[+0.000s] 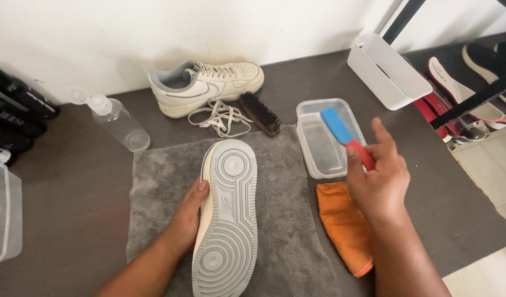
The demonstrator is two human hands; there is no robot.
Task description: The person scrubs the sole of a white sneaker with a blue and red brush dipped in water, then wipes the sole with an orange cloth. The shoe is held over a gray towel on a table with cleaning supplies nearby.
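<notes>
- Right hand (378,184): raised above the desk, thumb and fingers curled round the red grip of a blue-headed brush (346,136); the brush head points far-left, over the near edge of a clear plastic tub (307,110).
- Left hand (190,212): palm pressed flat against the side of a cream sneaker (226,214), fingers wrapped on its upper edge, steadying it on its side so that the sole faces up.
- Sneaker sole: pale grey rubber, moulded with concentric rings at heel and forefoot; it lies lengthwise on a grey, short-piled microfibre towel (154,181).
- Step in hand, as judged: the brush appears to be at the tub, between dipping and scrubbing, with the sole presented for cleaning. The next move would call for carrying the bristles left to the sole while the left hand holds the shoe firm against the brushing.
- Tub: rectangular, rounded corners, translucent; whether it holds liquid cannot be told.
- Orange cloth (346,231): soft, folded, lying on the desk near the right forearm, just beside the towel.
- Far side: the matching sneaker (209,85) stands upright, unlaced; loose cream laces (220,116) lie coiled in front of it, beside a dark bristle brush (260,113) with a wooden back.
- Far left: a clear plastic bottle (118,122) lies on its side.
- Desk (71,181): dark, grained surface; a white rectangular bin (393,82) sits at its far-right corner.
</notes>
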